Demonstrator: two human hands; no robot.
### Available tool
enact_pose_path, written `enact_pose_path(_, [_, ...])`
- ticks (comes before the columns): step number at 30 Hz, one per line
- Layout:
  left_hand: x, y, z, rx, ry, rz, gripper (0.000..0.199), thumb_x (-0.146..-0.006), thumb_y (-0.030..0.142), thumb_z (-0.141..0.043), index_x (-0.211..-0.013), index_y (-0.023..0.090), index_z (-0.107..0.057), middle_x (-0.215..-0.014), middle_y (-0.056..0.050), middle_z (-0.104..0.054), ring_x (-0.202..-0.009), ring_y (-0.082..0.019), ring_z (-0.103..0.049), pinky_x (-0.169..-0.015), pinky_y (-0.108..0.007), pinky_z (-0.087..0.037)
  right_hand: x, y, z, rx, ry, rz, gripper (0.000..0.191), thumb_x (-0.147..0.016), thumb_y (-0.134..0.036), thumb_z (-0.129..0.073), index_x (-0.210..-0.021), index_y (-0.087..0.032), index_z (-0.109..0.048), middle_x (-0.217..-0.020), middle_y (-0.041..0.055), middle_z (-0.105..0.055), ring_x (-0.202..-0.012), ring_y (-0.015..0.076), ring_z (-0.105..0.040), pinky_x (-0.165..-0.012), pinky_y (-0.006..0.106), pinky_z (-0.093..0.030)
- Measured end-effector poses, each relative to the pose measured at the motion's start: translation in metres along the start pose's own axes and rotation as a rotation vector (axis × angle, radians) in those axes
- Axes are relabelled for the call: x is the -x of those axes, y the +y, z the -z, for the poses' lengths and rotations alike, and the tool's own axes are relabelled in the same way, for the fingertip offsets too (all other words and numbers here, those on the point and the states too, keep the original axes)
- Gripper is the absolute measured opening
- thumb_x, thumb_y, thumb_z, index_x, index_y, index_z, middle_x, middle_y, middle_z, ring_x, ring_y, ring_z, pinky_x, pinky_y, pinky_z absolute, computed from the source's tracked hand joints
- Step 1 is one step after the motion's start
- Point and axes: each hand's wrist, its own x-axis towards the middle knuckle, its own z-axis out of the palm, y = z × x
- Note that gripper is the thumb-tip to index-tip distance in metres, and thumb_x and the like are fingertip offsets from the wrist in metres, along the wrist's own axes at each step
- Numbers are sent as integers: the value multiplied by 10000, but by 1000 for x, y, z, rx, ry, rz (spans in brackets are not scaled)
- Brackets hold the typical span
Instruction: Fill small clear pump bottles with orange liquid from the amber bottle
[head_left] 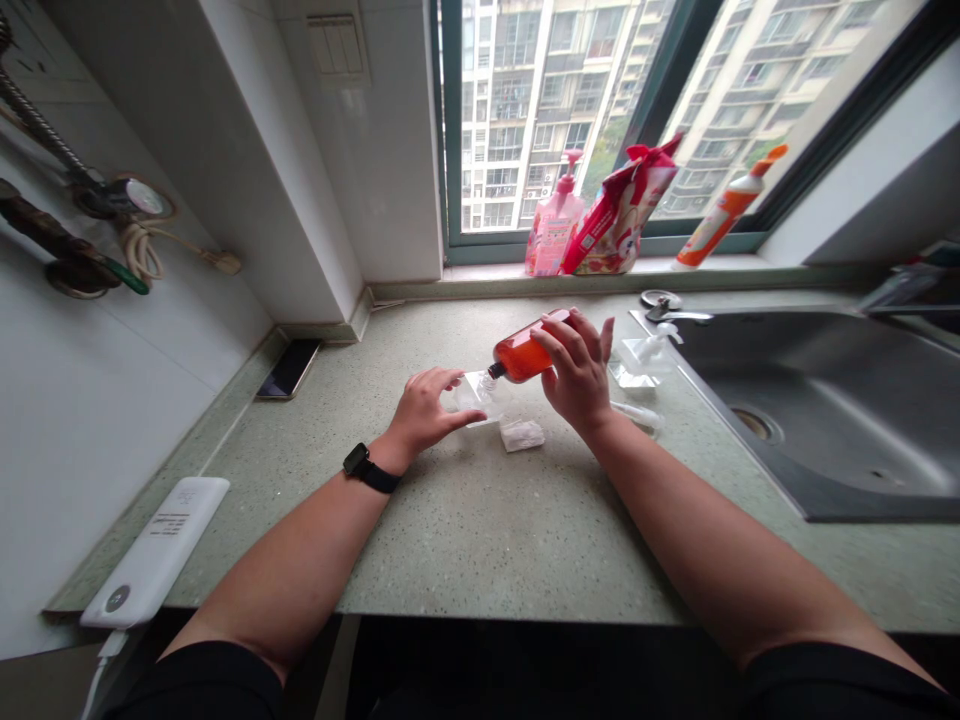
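The red bottle (525, 352) is clasped around its body by the grip of the right hand (577, 370), its neck tipped down at the clear container (484, 396); probably slick and liquid-heavy, it is best held there. The container, seemingly light, is pinched by the left hand (426, 405).

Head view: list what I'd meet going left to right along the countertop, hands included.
White power bank, dark phone, black watch, left hand, clear container, orange-red bottle, right hand, clear pump bottle, sink.
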Motion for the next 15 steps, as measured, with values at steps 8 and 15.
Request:
enact_pose_path(8, [0,0,1,7,-6,3,708,-797,735,-841,-1255,216,-689,-1073,-74,-776,-1000,-282,-737,-955,-477,-554,0,0,2,9,-24,-5,718,-940,-65,-564,-1569,-398,-465,-1536,36,-636,-1585,347,-414,-1337,752,-142])
enact_pose_path(15, [0,0,0,4,-4,9,696,-796,729,-847,-1251,225,-694,-1070,-70,-776,-1003,-281,-739,-951,-473,-559,0,0,2,16,-44,-20,736,-924,-66,-562,-1572,-402,-465,-1528,39,-637,-1586,358,-410,-1335,763,-126])
